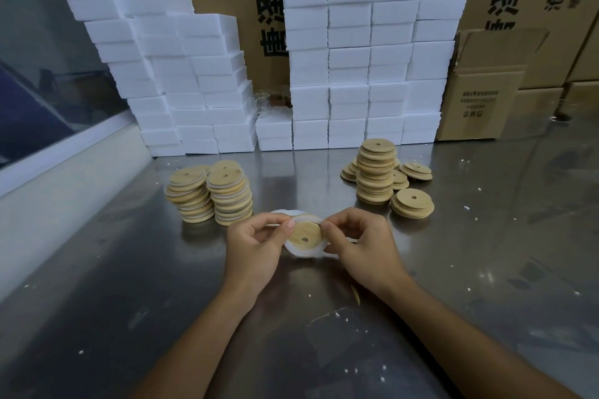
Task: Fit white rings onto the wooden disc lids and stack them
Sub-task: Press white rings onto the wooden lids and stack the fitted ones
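Note:
A wooden disc lid with a small hole is held up between both hands above the steel table. A white ring sits around its rim, pinched at the left by my left hand and at the right by my right hand. More white rings lie on the table just behind my left hand. Two stacks of ringed lids stand at the left. A tall stack of bare wooden lids with loose ones around it stands at the right.
White foam blocks are piled in high walls along the back of the table, with cardboard boxes behind and to the right. A glass pane and white ledge run along the left. White crumbs dot the table.

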{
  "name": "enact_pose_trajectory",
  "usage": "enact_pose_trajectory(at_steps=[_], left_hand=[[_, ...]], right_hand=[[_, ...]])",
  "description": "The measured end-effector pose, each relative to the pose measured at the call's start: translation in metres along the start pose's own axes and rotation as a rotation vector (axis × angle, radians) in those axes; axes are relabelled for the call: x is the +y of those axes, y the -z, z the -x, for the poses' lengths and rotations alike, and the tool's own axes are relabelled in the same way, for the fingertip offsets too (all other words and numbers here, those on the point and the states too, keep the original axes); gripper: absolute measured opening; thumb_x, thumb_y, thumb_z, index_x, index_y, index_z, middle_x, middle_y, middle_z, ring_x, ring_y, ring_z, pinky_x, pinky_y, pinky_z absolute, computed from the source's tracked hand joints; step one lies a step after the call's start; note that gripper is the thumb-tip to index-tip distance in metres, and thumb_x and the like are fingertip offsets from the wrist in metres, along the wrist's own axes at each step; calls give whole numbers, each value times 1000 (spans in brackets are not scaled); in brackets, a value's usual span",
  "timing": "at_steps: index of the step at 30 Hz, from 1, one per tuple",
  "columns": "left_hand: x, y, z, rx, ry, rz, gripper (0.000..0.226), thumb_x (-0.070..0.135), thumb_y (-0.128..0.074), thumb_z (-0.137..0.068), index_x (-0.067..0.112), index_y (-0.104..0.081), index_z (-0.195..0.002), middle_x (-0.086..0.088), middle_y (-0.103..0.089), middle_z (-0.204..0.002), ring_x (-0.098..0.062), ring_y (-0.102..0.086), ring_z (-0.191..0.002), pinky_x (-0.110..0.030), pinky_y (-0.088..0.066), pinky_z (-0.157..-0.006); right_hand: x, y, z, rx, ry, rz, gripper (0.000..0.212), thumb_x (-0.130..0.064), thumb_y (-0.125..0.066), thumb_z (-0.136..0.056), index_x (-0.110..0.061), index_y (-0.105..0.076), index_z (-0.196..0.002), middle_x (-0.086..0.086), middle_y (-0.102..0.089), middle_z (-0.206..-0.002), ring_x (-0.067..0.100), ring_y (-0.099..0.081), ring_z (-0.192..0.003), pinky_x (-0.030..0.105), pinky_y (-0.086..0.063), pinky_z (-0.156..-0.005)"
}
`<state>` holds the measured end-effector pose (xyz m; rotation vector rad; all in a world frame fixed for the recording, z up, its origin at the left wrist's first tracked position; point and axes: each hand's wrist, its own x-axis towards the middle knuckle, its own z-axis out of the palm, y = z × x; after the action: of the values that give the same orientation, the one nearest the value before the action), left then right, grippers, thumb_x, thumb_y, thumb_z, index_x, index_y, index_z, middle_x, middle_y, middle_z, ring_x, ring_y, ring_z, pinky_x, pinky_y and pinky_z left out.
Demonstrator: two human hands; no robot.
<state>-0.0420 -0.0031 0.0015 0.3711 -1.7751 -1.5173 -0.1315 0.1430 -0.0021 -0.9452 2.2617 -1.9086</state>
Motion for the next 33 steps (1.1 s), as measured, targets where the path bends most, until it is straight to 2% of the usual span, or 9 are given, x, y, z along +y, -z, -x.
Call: enact_pose_trajectory(at_steps=[5, 11, 13, 16, 19, 28, 30, 33], left_hand=[[0, 0, 1, -13, -48, -10, 26, 0, -74, -80, 25, -76, -73, 5, -76, -81, -8, -71, -76, -16, -53, -70], [2, 2, 0, -25, -34, 12, 29, -3, -73, -80, 25, -78, -76, 4, -77, -88, -13, -72, -89, -20, -54, -78], [2, 2, 0, -31, -15, 44, 32, -4, -72, -80, 27, -79, -74, 2, -77, -89, -14, -72, -90, -20, -55, -78], [2, 2, 0, -42, 7, 73, 33, -2, -72, -81, 29, -80, -75, 1, -77, -89, -14, -72, -89, -20, -55, -76], [2, 3, -2, -44, 12, 62, 30, -3, -73, -80, 25, -79, -73, -1, -77, -88, -16, -72, -88, -21, -56, -76], [2, 12, -8, -93, 128, 78, 9, -4, -75, -77, 3, -76, -82, -8, -77, -83, -12, -72, -76, -17, -54, -70], [2, 15, -9, -101, 150, 72, 7, -3, -75, -77, 2, -76, -82, -11, -76, -82, -14, -71, -75, -20, -55, -71], [3, 18, -9, -113, 175, 66, 10, -2, -75, -77, 8, -77, -76, -12, -76, -82, -19, -72, -77, -24, -58, -76]], right_hand=[[-1, 2, 0, 13, 19, 21, 4, -14, -71, -90, -14, -75, -87, -5, -75, -83, 10, -72, -82, 40, -61, -79], [-1, 2, 1, 4, 40, 56, 4, -16, -72, -89, -17, -76, -87, -8, -75, -82, 7, -70, -82, 38, -61, -78], [-1, 1, 1, 0, 32, 45, 4, -15, -72, -89, -17, -76, -87, -8, -75, -82, 8, -71, -82, 39, -61, -78], [0, 1, 1, 1, 36, 63, 5, -14, -73, -88, -17, -76, -86, -10, -75, -83, 4, -70, -83, 32, -60, -79], [1, 2, 0, -2, 26, 62, 6, -14, -73, -88, -19, -75, -86, -10, -75, -84, 3, -70, -84, 29, -60, -81], [2, 5, -3, -66, -23, 26, 5, -11, -74, -88, -15, -77, -87, -5, -76, -88, 9, -72, -84, 38, -59, -86], [1, 5, -3, -73, -31, 28, 4, -12, -74, -88, -14, -77, -87, -4, -76, -89, 11, -72, -83, 41, -60, -85], [1, 5, -3, -86, -20, 46, 4, -12, -74, -88, -13, -77, -89, -6, -76, -90, 9, -72, -83, 38, -60, -85]])
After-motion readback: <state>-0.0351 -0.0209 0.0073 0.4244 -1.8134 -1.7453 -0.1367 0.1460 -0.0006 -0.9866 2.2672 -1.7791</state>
